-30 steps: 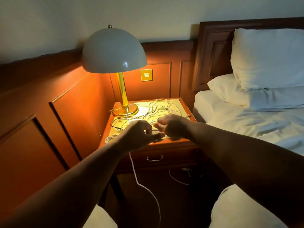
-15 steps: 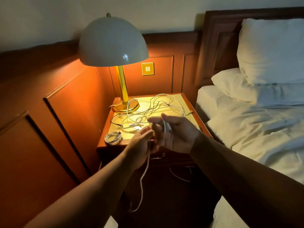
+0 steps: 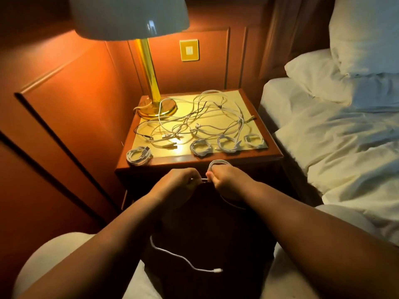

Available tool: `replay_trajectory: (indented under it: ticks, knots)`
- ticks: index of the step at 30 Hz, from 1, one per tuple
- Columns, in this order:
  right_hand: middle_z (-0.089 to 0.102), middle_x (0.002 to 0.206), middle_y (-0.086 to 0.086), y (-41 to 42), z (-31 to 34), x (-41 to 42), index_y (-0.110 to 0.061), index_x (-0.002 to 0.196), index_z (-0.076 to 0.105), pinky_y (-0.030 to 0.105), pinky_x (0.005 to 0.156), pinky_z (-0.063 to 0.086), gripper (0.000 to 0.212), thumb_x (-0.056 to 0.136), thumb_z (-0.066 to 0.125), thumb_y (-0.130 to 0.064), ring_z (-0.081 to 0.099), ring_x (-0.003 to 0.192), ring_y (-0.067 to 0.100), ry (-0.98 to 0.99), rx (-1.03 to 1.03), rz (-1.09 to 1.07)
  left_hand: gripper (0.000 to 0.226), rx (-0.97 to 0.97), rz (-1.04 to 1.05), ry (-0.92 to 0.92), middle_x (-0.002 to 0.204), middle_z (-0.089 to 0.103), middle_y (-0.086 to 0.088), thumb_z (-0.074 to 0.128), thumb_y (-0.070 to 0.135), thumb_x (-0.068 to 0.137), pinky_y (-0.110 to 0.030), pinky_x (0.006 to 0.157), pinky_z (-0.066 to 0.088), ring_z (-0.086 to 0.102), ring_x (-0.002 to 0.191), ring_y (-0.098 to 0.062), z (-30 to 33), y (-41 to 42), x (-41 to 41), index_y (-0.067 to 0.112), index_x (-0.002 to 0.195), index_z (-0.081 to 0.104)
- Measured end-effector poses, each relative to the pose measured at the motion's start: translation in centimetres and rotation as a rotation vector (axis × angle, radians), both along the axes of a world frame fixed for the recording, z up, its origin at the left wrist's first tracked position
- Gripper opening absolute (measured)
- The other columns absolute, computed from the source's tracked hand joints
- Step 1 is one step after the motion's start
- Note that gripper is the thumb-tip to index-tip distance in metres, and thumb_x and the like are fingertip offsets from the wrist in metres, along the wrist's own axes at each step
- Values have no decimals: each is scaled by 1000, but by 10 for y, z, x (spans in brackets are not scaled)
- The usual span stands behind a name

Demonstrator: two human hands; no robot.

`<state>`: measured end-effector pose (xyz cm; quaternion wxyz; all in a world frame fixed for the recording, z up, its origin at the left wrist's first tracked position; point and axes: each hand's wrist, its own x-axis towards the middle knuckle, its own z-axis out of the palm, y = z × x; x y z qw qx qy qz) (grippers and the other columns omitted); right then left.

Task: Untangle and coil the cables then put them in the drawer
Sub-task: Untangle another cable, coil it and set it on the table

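A person coiled a white cable [image 3: 218,164] in front of a nightstand [image 3: 269,155] heaped with more.

The right hand [image 3: 226,180] gripped the finished loops just off the nightstand's front edge while the left hand [image 3: 179,184] pinched the strand beside it, apparently feeding slack; the loose plug end [image 3: 217,270] hung well below. Four coiled cables [image 3: 201,147] lined the nightstand's front, likely staged for the drawer, the tangle [image 3: 194,119] behind them beside the lamp [image 3: 151,83]. No readable writing showed.
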<state>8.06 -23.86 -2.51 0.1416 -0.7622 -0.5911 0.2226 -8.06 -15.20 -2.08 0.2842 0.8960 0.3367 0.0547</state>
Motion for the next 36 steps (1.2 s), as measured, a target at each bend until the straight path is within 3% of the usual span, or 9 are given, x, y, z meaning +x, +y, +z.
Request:
replay_trajectory:
  ticks: [3,6,12,15,21,25,30,33,36]
  knots:
    - [51,75,3,2,-18,-3,-12,81,59,27,62,38,39,106,35,-30,47,65,13,451,-128,-159,1,-47,19,-136,82,64,8,69,29,91,-21,63,45,58,71,-5,-18,4,-6,29,91,68]
    - [31,51,-2,2,-37,-3,-15,65,55,26,43,18,59,102,29,-53,23,43,12,1169,-370,-270,7,-258,131,-256,78,66,5,76,27,85,-16,61,44,57,68,-4,-34,8,-7,28,83,69]
    - [31,44,-7,24,-36,-2,-8,90,66,21,41,19,50,99,32,-44,21,36,7,1819,-312,-38,27,-914,347,-615,89,68,-17,64,31,88,-40,78,51,60,87,-30,-41,11,12,10,99,74]
    - [35,45,-6,32,-39,-5,-9,91,55,24,44,21,43,100,34,-46,28,37,6,1885,-256,-2,31,-1044,393,-663,98,63,-26,55,24,98,-50,82,53,61,91,-36,-46,13,20,-1,111,68]
    - [37,50,-4,43,-46,-22,-14,80,53,26,49,20,49,101,30,-51,34,40,9,1939,-187,-69,25,-1184,536,-782,68,60,-9,48,29,103,-22,38,46,60,49,-15,-42,8,27,8,99,61]
    - [47,54,-2,44,-42,-29,-15,74,64,18,46,33,50,97,37,-51,45,45,10,1906,-216,-49,32,-1312,603,-830,43,46,1,43,25,104,-15,30,34,46,32,-6,-41,1,25,12,77,54]
    - [73,98,13,43,-21,-29,-5,110,71,25,67,58,50,96,38,-40,71,79,19,1877,-105,-21,45,-1511,597,-1021,43,45,9,32,20,104,-9,35,31,44,32,-1,-40,5,23,17,72,64]
    - [67,123,14,45,-11,-23,-4,124,58,38,89,58,51,96,36,-40,68,107,26,1899,110,-105,30,-1306,552,-878,64,58,2,35,11,100,-24,56,45,55,59,-9,-45,3,26,16,82,58]
    - [60,137,9,48,-8,-6,-9,131,53,45,103,48,50,96,37,-41,58,125,22,1673,326,-150,29,-1131,366,-550,62,52,-3,42,14,101,-26,58,44,49,53,-14,-51,-2,24,18,81,63]
